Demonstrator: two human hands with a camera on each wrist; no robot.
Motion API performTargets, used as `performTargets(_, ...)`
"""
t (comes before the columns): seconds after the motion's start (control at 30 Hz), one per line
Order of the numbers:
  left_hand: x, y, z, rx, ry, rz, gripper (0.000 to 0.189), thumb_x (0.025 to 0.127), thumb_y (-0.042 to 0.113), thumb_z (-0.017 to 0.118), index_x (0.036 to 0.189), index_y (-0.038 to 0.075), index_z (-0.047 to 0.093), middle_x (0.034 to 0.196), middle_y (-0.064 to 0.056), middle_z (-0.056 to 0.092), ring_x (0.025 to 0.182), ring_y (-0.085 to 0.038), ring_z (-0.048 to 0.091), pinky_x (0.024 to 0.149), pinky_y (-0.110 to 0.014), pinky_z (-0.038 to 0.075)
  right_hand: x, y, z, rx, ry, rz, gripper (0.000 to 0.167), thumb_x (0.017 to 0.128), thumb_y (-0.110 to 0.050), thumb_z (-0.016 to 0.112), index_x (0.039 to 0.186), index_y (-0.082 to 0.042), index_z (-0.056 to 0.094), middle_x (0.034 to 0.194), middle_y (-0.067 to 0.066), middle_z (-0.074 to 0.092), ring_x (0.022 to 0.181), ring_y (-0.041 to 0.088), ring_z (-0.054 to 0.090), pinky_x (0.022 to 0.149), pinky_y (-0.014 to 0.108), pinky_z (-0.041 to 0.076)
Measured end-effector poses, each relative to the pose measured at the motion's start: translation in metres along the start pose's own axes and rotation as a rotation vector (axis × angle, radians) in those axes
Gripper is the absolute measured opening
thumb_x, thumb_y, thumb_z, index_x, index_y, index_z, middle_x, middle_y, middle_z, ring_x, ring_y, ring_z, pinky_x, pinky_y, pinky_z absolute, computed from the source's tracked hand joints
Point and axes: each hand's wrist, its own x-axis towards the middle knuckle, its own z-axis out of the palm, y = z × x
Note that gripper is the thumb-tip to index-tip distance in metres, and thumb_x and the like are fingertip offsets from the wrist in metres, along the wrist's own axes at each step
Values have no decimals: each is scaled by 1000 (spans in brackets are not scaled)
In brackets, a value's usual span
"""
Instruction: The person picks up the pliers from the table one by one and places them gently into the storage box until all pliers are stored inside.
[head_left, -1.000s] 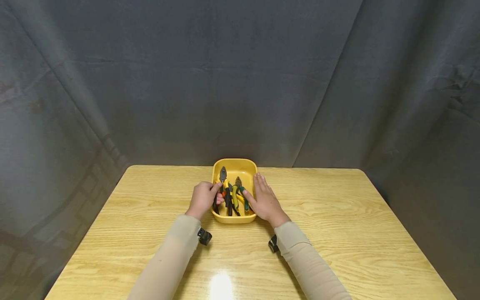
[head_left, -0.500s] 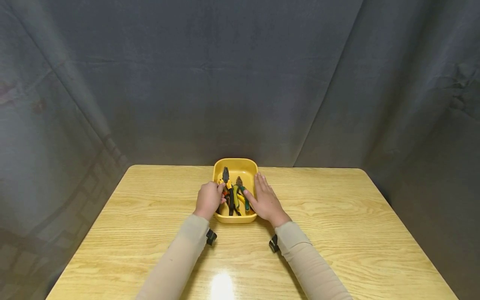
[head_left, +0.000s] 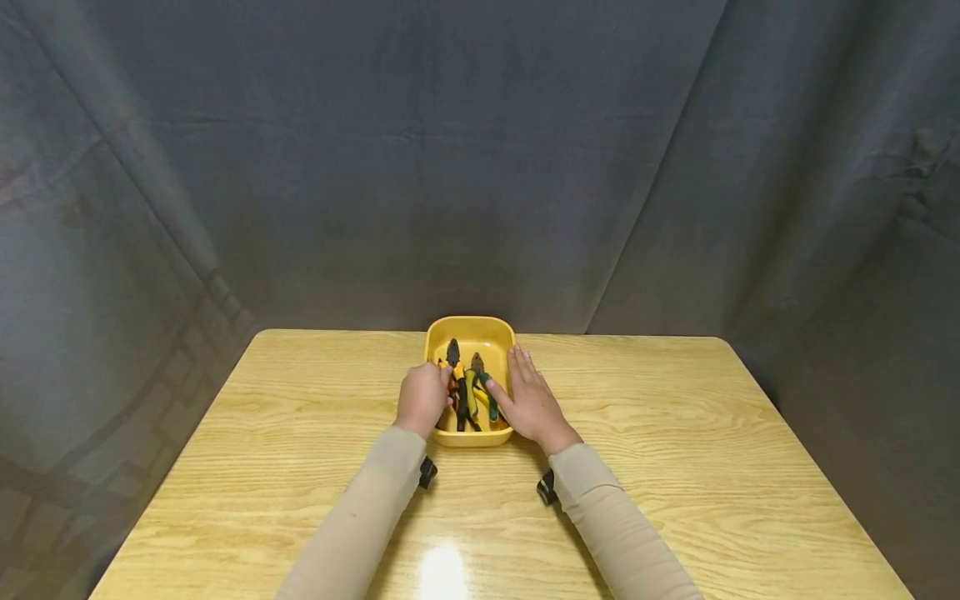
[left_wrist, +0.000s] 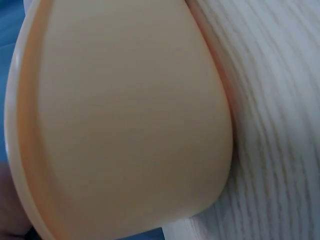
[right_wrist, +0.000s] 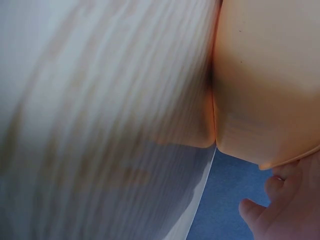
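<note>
A yellow plastic bin [head_left: 472, 439] stands at the table's far edge, with several pliers inside. My left hand [head_left: 422, 398] reaches over its left rim. The thumb and fingers pinch pliers with a dark head [head_left: 453, 350] and yellow-and-black handles; the fingertips are partly hidden. Beside these lie pliers with a brownish head [head_left: 477, 362] and green handles. My right hand [head_left: 531, 402] rests along the right rim with straight fingers, its thumb over the rim by a green handle. The left wrist view is filled by the bin's outer wall [left_wrist: 135, 115]; fingers [right_wrist: 275, 190] show at the rim in the right wrist view.
The light wood-grain table [head_left: 675, 467] extends to both sides of the bin and in front of it. A dark grey curtain [head_left: 420, 167] hangs behind and at the sides.
My left hand has moved a little right, further over the bin, and the dark-headed pliers have shifted slightly right and nearer to me. The right hand has stayed in place.
</note>
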Motion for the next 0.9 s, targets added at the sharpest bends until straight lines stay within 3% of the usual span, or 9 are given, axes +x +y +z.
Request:
performTargets(0.2,-1,2,7,87,50,41,43,107,22,54,72,2,71,53,-1,57,45,-14,55,47,-27,45,-1,2,-1,1,2,-9,78,108,-48,39,162,1,11,169,16,5,156,34,7,123,53,14)
performTargets(0.33,-2,4,13,226,108,143,37,104,18,60,76,-2,73,59,-11,65,52,-23,65,49,-34,53,0,3,0,-15,11,-11,76,109,-46,39,162,1,11,169,16,6,156,35,7,123,53,15)
performTargets(0.47,-4,5,20,346,101,202,30,103,16,61,86,-3,76,73,-16,72,66,-31,72,57,-40,59,0,2,1,-9,8,-18,77,108,-48,39,162,1,11,169,16,6,156,35,7,123,53,15)
performTargets(0.6,-4,4,23,376,77,211,24,102,12,61,91,-1,78,80,-15,75,71,-32,74,60,-42,60,0,1,1,-16,-5,-17,78,108,-49,38,162,1,10,169,16,6,156,33,6,123,54,15)
performTargets(0.9,-5,4,26,392,107,220,26,103,11,59,91,-4,77,78,-17,73,68,-34,73,57,-43,59,-1,0,0,-1,11,-19,77,108,-47,40,161,1,11,169,15,6,156,35,7,123,54,15)
